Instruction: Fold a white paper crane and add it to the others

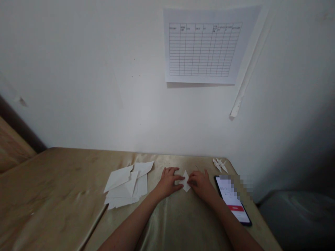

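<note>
A small white folded paper (186,183), diamond-shaped with points at top and bottom, lies on the table between my hands. My left hand (169,182) has its index finger and thumb set a little apart on the paper's left edge, holding it against the surface. From the other side my right hand (201,183) closes its thumb and index finger on the right edge, with its other fingers raised. My right fingers partly hide that edge.
Loose white paper sheets (125,190) are piled left of my hands. Small folded paper cranes (220,165) sit at the table's back right. A lit phone (232,200) lies by my right forearm. The wall behind bears a printed chart (201,48).
</note>
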`<move>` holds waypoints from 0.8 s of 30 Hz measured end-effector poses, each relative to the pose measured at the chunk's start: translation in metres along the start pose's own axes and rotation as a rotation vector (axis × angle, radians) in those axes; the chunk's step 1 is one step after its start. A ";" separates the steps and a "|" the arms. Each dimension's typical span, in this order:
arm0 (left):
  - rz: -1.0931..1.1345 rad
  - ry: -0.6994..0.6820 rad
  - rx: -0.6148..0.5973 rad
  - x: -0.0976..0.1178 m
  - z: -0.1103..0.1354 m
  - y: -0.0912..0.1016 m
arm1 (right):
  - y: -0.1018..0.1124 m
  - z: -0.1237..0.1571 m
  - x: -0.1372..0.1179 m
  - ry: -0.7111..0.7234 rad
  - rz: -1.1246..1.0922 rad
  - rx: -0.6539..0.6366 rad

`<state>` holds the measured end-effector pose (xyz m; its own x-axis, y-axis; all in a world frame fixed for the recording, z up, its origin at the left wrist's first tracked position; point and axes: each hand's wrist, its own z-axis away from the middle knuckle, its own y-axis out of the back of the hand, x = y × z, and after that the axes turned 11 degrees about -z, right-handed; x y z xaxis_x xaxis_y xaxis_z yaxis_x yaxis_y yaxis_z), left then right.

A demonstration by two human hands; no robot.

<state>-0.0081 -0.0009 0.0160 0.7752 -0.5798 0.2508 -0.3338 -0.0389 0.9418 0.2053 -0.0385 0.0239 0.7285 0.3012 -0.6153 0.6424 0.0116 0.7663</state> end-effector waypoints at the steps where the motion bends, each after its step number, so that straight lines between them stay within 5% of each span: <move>1: 0.002 -0.003 -0.006 0.001 0.000 0.002 | 0.001 0.000 0.000 0.010 -0.004 -0.015; 17: 0.014 -0.011 -0.029 -0.001 0.000 0.004 | 0.013 -0.003 -0.002 0.027 -0.017 -0.181; 24: 0.010 -0.014 -0.023 -0.002 0.001 0.005 | 0.015 0.001 -0.005 0.058 -0.060 -0.146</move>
<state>-0.0119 -0.0002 0.0195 0.7642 -0.5914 0.2574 -0.3289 -0.0140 0.9443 0.2112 -0.0406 0.0385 0.6725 0.3503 -0.6519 0.6397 0.1679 0.7501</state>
